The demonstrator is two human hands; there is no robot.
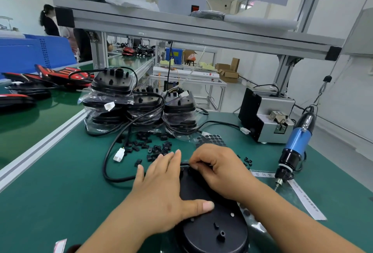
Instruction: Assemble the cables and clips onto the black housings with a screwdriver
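At the desk's [60, 202] front edge: pressing the housing [212, 226] down with the flat left hand [161, 190]; pinching the cable [104, 161] at its far end with the right hand [220, 170]. Seating the cable, apparently. Next, likely: taking a clip [138, 161] from beyond, then reaching right for the screwdriver [298, 143].

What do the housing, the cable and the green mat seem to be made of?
The housing is probably moulded plastic, matte black: it has moulded posts and only soft highlights. The cable likely has a rubber or PVC sheath, black and slightly shiny: it bends in a loose loop. The mat seems to be rubber or vinyl, smooth green with a dull sheen; which one cannot be told.
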